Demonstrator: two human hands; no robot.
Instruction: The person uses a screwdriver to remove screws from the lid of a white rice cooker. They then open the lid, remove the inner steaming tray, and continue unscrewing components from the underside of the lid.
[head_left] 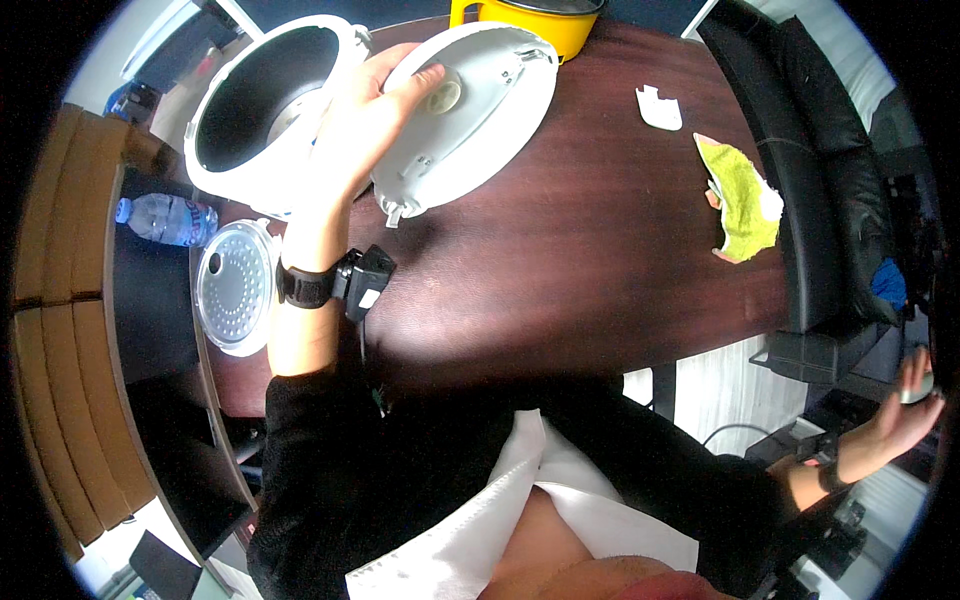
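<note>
A white rice cooker (pixel 222 172) with a dark round inside stands at the far left of the table. My left hand (pixel 362 125) is closed on its white oval lid (pixel 480 130), which is raised and tilted beside the cooker. The thumb lies on the lid's inner face, near a small round fitting (pixel 443 96). Far out to the right, beyond the table, my right hand (pixel 893 425) holds a small round pale thing (pixel 916 388) whose kind I cannot make out.
Left of my forearm lies a clear round perforated cover (pixel 238 290), near a water bottle (pixel 172 219). A yellow container (pixel 545 30) stands at the back. A small white plastic piece (pixel 659 108) and a yellow-green cloth (pixel 745 200) lie on the right of the dark table (pixel 560 260). A black sofa (pixel 815 160) flanks it.
</note>
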